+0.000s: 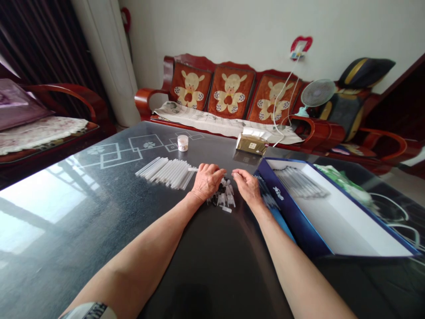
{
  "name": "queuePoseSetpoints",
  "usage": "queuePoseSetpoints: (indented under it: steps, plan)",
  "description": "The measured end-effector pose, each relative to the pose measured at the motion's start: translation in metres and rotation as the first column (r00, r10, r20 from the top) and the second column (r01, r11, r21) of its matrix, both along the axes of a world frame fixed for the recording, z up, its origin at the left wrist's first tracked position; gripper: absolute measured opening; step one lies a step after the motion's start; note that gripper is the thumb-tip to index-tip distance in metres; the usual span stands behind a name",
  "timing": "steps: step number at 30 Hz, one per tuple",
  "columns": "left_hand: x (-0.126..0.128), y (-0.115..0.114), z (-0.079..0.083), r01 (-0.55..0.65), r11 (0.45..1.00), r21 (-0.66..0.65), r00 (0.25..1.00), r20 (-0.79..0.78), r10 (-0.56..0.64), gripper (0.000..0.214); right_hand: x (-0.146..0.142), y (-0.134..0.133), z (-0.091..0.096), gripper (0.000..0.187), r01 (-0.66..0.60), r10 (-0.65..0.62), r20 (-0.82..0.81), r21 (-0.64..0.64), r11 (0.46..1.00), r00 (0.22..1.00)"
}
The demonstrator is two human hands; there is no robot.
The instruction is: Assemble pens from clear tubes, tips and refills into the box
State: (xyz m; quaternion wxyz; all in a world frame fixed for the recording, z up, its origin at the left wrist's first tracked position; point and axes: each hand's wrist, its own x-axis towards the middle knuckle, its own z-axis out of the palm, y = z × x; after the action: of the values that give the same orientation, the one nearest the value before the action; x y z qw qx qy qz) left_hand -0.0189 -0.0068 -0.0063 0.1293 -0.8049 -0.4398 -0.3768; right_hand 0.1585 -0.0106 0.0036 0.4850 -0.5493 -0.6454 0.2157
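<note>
My left hand lies curled over the dark glass tabletop, with a short white plastic rod sticking out from under its fingers. A small heap of clear and black plastic parts sits just below my fingertips, between both hands. My right hand is beside the heap, its fingertips drawn together; anything held there is too small to tell. A loose white piece lies at the heap's near edge. Left of my left hand, a fanned row of translucent white rods lies flat.
A blue box with a white interior stands right of my right hand, holding a bundle of clear rods. A small white jar and a gold packet stand farther back. A wooden bench stands behind the table.
</note>
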Motion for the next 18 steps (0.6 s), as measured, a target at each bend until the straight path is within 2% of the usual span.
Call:
queuePoseSetpoints:
  steps: [4, 8, 11, 14, 16, 18]
  plan:
    - [0.002, -0.001, 0.001, 0.026, 1.000, -0.009, 0.999, -0.026, -0.027, 0.031, -0.015, -0.014, 0.006, 0.029, -0.052, 0.055, -0.096, 0.033, 0.998, 0.994]
    - [0.004, -0.003, 0.004, 0.051, 0.999, 0.016, 0.998, -0.035, -0.050, 0.030, -0.019, -0.012, 0.004, 0.032, -0.121, 0.090, -0.351, -0.069, 0.990, 0.932]
    - [0.006, -0.006, 0.006, 0.050, 0.996, 0.068, 0.999, 0.011, -0.051, 0.029, -0.017, -0.009, 0.001, 0.033, -0.112, 0.039, -0.488, -0.121, 0.986, 0.872]
    - [0.007, -0.008, 0.007, -0.025, 0.998, 0.049, 0.986, 0.168, 0.016, 0.027, -0.014, -0.005, 0.001, 0.033, -0.026, -0.059, -0.637, -0.123, 0.992, 0.769]
    - [0.006, -0.008, 0.007, -0.080, 0.996, -0.050, 0.944, 0.316, 0.092, 0.027, -0.013, -0.003, 0.002, 0.034, -0.008, -0.088, -0.714, -0.129, 0.992, 0.695]
    - [0.005, -0.005, 0.007, -0.082, 0.981, -0.173, 0.875, 0.459, 0.154, 0.028, -0.013, -0.004, 0.002, 0.035, -0.051, -0.064, -0.751, -0.128, 0.990, 0.657]
